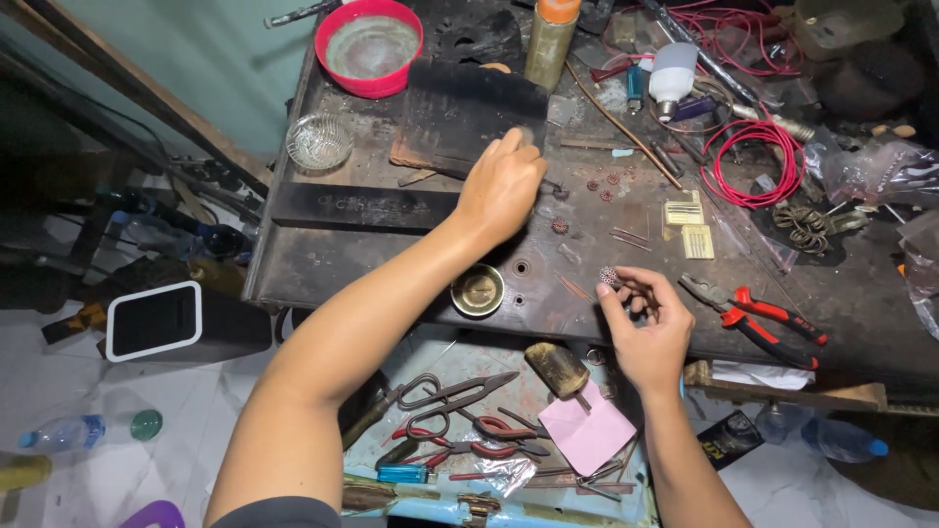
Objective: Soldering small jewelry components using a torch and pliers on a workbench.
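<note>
Two hands (502, 186), one coil (610, 277).

A red bowl (369, 46), red-handled pliers (758, 318) and coiled red wire (753, 161) lie about.

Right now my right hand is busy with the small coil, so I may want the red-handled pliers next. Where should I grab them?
Probably by the two red handles, coming from the right: they splay out toward the lower right of the workbench, while the grey jaws point left toward your right hand. The handles lie flat and apart, with bare bench around them, so fingers can close over both.
</note>
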